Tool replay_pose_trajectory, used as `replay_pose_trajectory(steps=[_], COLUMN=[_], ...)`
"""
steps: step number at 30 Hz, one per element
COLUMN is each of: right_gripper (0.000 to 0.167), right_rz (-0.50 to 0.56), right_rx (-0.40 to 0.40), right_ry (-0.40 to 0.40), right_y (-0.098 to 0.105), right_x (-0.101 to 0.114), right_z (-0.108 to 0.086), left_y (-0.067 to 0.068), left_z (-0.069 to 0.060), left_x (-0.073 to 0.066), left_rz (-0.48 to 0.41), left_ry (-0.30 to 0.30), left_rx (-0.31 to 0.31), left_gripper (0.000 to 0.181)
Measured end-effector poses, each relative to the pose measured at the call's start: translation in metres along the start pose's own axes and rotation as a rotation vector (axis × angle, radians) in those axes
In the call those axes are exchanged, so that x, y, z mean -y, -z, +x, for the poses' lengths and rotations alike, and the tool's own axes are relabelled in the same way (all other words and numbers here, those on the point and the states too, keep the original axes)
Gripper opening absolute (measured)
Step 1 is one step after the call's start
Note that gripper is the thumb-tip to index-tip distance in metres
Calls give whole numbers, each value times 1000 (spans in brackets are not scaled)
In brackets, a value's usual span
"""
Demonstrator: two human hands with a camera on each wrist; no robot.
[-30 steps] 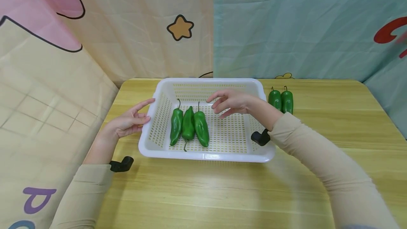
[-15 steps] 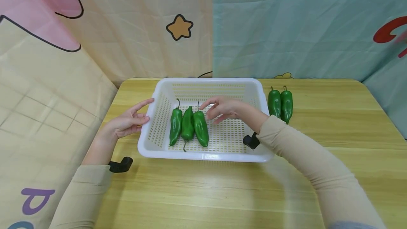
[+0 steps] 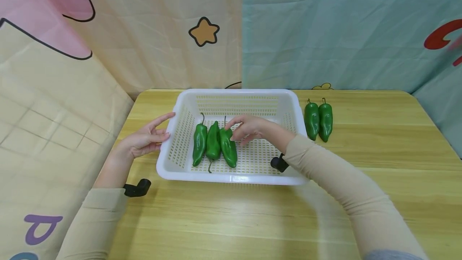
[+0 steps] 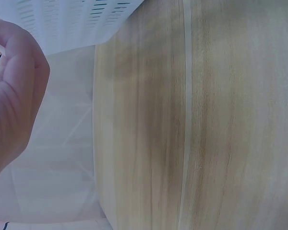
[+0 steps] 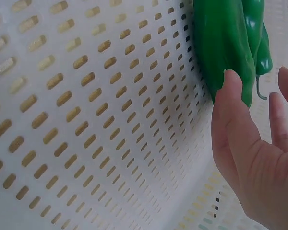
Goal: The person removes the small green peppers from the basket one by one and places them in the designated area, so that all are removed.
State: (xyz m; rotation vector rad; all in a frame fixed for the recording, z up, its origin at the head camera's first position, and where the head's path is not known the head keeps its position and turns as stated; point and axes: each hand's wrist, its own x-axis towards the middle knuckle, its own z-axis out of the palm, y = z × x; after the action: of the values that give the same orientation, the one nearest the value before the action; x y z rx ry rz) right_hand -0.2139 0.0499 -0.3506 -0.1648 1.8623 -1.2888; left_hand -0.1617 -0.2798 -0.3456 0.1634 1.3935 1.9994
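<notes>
In the head view three green peppers lie side by side in a white perforated plastic basket: a left pepper, a middle pepper with its stem toward me, and a right pepper. My right hand reaches into the basket, its loosely bent fingers at the upper end of the right pepper. The right wrist view has a fingertip against the pepper; whether it presses there I cannot tell. My left hand touches the basket's left rim with extended fingers. In the left wrist view its fingertips are hidden.
Two more green peppers, one beside the other, lie on the wooden table just right of the basket. Printed curtains stand behind the table and along its left side.
My right hand has moved left and toward me, from above the basket's middle down to the right pepper. The left hand and the peppers have stayed in place.
</notes>
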Motion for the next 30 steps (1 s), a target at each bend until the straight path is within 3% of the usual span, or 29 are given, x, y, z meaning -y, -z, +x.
replay_pose_trajectory(steps=[9,23,30], right_gripper=[49,50,57], right_rz=[-36,-49,-43], right_rx=[-28,-55,-81], right_ry=[-47,-56,-34], right_y=[-8,-16,-23], right_x=[-2,-5,-4], right_z=[7,15,19], left_y=[0,3,2], left_z=[-1,0,0], left_x=[1,1,1], left_rz=[12,4,7], left_ry=[-4,-17,-15], left_rx=[0,40,29], left_gripper=[62,57,57])
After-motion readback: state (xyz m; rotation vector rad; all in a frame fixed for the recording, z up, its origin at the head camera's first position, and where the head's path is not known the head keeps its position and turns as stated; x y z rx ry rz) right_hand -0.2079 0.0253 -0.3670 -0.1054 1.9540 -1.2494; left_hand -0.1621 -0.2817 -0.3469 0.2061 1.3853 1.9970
